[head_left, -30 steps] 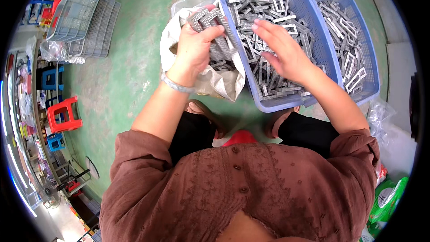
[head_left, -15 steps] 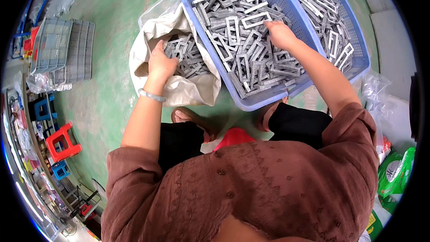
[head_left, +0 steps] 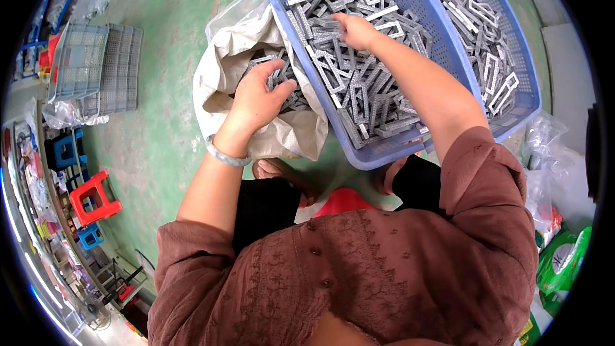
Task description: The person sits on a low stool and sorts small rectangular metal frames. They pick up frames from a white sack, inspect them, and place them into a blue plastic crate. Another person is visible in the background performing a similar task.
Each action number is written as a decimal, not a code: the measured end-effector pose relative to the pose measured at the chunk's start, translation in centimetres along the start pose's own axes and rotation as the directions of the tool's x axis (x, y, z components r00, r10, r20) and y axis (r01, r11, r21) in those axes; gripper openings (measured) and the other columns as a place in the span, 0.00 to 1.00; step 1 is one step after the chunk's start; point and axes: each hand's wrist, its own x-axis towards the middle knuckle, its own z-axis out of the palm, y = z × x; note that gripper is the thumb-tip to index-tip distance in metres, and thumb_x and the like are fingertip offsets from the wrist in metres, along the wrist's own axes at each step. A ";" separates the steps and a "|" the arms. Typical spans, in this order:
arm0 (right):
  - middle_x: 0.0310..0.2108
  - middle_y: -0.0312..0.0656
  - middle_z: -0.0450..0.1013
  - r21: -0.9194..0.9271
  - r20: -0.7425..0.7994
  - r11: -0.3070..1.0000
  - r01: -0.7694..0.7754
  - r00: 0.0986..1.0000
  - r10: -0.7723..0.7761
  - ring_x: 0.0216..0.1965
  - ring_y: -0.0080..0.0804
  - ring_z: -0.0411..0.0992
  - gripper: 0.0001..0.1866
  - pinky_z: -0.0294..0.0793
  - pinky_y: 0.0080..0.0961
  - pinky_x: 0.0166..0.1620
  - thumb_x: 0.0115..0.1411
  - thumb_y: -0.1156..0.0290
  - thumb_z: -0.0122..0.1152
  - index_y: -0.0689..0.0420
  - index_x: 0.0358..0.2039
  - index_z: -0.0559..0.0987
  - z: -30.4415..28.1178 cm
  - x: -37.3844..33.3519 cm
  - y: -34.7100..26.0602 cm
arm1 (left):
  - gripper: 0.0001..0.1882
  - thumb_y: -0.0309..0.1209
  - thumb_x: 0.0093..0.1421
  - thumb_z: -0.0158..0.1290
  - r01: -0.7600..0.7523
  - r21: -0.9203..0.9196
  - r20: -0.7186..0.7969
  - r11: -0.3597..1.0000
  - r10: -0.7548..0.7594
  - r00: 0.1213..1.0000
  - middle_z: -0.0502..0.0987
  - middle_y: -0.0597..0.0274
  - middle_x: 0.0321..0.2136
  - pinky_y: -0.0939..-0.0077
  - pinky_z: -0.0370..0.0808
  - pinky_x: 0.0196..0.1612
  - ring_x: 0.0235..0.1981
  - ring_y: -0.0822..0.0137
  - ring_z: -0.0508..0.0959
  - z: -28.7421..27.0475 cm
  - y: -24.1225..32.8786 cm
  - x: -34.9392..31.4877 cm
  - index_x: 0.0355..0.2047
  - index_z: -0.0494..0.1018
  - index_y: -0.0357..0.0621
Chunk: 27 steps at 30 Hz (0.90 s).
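My left hand (head_left: pixel 261 97) hovers over the mouth of a white woven sack (head_left: pixel 214 83), thumb and fingers apart with nothing between them. Inside the sack lie many small grey rectangular frames (head_left: pixel 296 99), partly hidden by that hand. My right hand (head_left: pixel 356 31) reaches into a blue perforated plastic basket (head_left: pixel 443 57) heaped with the same frames (head_left: pixel 368 86), some showing pale faces. Its index finger stretches leftward just over the pile, and no frame shows in its grasp; the other fingers are partly hidden.
A second blue basket (head_left: pixel 533 93) of frames adjoins on the right. Grey crates (head_left: pixel 118 67) stand at far left, with red (head_left: pixel 96 198) and blue stools (head_left: pixel 90 237) nearer. Green packages (head_left: pixel 564 259) lie at right. Under me is a red seat (head_left: pixel 343 201).
My right hand has moved left across the basket, away from a pale-faced frame. My left hand has shifted right over the sack, its fingers spread wider. The whole view has shifted slightly.
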 end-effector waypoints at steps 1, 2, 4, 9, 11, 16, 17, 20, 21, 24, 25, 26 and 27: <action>0.34 0.44 0.72 0.080 0.024 0.996 0.033 0.999 -0.035 0.36 0.40 0.71 0.32 0.70 0.30 0.41 0.43 0.81 0.56 0.55 0.52 0.63 -0.2 -0.5 0.1 | 0.24 0.36 0.47 0.55 -0.024 -0.010 -0.001 1.000 0.024 1.000 0.72 0.49 0.39 0.74 0.69 0.40 0.34 0.63 0.73 0.3 -0.4 0.1 0.44 0.69 0.36; 0.32 0.43 0.72 0.160 0.048 0.985 0.071 0.996 -0.080 0.34 0.39 0.72 0.33 0.70 0.29 0.40 0.42 0.81 0.58 0.55 0.52 0.63 -1.0 -1.1 -0.7 | 0.24 0.36 0.47 0.55 -0.044 -0.020 -0.010 0.999 0.044 0.999 0.72 0.49 0.39 0.75 0.69 0.40 0.35 0.63 0.73 0.4 -0.7 0.1 0.44 0.69 0.36; 0.29 0.40 0.70 0.227 0.026 0.966 0.123 0.991 -0.132 0.32 0.32 0.69 0.34 0.70 0.26 0.38 0.43 0.83 0.57 0.54 0.53 0.62 -3.3 -2.5 -2.9 | 0.25 0.36 0.49 0.55 -0.022 -0.125 0.013 0.992 0.023 1.000 0.72 0.49 0.39 0.74 0.69 0.42 0.37 0.63 0.73 0.4 -0.2 0.1 0.45 0.67 0.34; 0.25 0.35 0.67 0.450 0.143 0.865 0.221 0.939 -0.314 0.28 0.20 0.66 0.36 0.67 0.19 0.33 0.44 0.84 0.57 0.54 0.56 0.59 -11.1 -6.5 -10.3 | 0.21 0.31 0.57 0.50 0.078 -0.645 0.066 0.760 -0.047 0.997 0.72 0.58 0.37 0.77 0.69 0.44 0.41 0.71 0.70 1.1 3.9 -0.9 0.48 0.63 0.32; 0.24 0.35 0.67 0.483 0.172 0.835 0.265 0.906 -0.386 0.28 0.19 0.66 0.36 0.67 0.18 0.32 0.45 0.83 0.57 0.54 0.56 0.58 -13.3 -8.7 -14.2 | 0.17 0.31 0.58 0.48 0.167 -0.715 0.189 0.679 -0.042 0.981 0.73 0.58 0.36 0.77 0.72 0.40 0.36 0.71 0.73 0.1 5.1 -1.4 0.45 0.65 0.33; 0.28 0.35 0.68 0.521 0.054 0.822 0.229 0.952 -0.300 0.30 0.19 0.66 0.30 0.68 0.18 0.35 0.51 0.74 0.55 0.56 0.56 0.59 -15.7 -12.6 -17.2 | 0.13 0.31 0.62 0.42 0.137 -0.869 0.169 0.476 0.026 0.985 0.74 0.55 0.35 0.76 0.76 0.35 0.28 0.69 0.76 -0.8 6.2 -3.8 0.42 0.66 0.36; 0.29 0.35 0.68 0.564 0.028 0.808 0.170 0.974 -0.225 0.31 0.19 0.66 0.28 0.68 0.18 0.36 0.53 0.72 0.54 0.56 0.55 0.59 -16.0 -13.4 -17.3 | 0.13 0.32 0.62 0.40 0.131 -0.893 0.154 0.430 0.020 0.988 0.74 0.53 0.35 0.75 0.76 0.36 0.30 0.67 0.76 -1.0 6.4 -4.3 0.42 0.65 0.36; 0.37 0.39 0.69 0.781 0.109 0.620 -0.075 0.994 -0.018 0.33 0.26 0.69 0.22 0.71 0.23 0.39 0.61 0.63 0.46 0.59 0.53 0.61 -15.8 -17.1 -16.6 | 0.12 0.31 0.62 0.41 0.046 -0.980 0.049 0.196 0.010 0.999 0.74 0.54 0.34 0.72 0.76 0.36 0.29 0.66 0.76 -1.3 6.8 -5.5 0.40 0.66 0.36; 0.37 0.42 0.69 0.857 0.191 0.492 -0.155 0.981 -0.022 0.32 0.29 0.71 0.22 0.72 0.26 0.39 0.61 0.62 0.45 0.59 0.53 0.61 -15.5 -18.4 -16.2 | 0.11 0.32 0.62 0.41 0.025 -0.986 0.035 0.165 0.057 0.998 0.74 0.55 0.35 0.68 0.75 0.38 0.32 0.64 0.76 -1.5 6.6 -5.6 0.40 0.66 0.37; 0.38 0.50 0.69 0.951 0.295 0.140 -0.274 0.941 -0.166 0.32 0.37 0.74 0.22 0.75 0.31 0.37 0.61 0.60 0.44 0.59 0.52 0.62 -14.8 -22.1 -17.4 | 0.11 0.32 0.62 0.41 -0.004 -0.996 0.003 0.088 0.073 0.997 0.74 0.56 0.35 0.66 0.75 0.40 0.34 0.63 0.76 -1.8 7.3 -6.8 0.41 0.66 0.38; 0.39 0.52 0.69 0.966 0.254 0.109 -0.235 0.940 -0.228 0.34 0.37 0.73 0.22 0.74 0.30 0.37 0.61 0.60 0.45 0.61 0.51 0.62 -14.7 -22.8 -17.9 | 0.11 0.32 0.62 0.41 -0.006 -0.998 0.001 0.068 0.108 0.994 0.73 0.56 0.36 0.66 0.74 0.41 0.35 0.63 0.75 -1.7 7.2 -7.0 0.41 0.66 0.39; 0.39 0.52 0.69 0.973 0.222 0.117 -0.200 0.950 -0.220 0.34 0.37 0.73 0.22 0.74 0.29 0.37 0.61 0.61 0.45 0.61 0.51 0.62 -14.4 -23.2 -18.2 | 0.11 0.32 0.62 0.41 -0.009 -0.999 -0.001 0.053 0.139 0.990 0.73 0.56 0.38 0.65 0.74 0.42 0.36 0.62 0.75 -1.6 7.0 -7.2 0.41 0.66 0.39; 0.40 0.51 0.69 0.978 0.189 0.124 -0.166 0.959 -0.212 0.34 0.36 0.73 0.22 0.74 0.29 0.37 0.61 0.61 0.45 0.62 0.51 0.62 -14.1 -23.5 -18.4 | 0.11 0.32 0.62 0.41 -0.011 -0.999 -0.005 0.038 0.169 0.986 0.72 0.56 0.39 0.64 0.73 0.43 0.37 0.62 0.75 -1.5 7.0 -7.5 0.41 0.66 0.39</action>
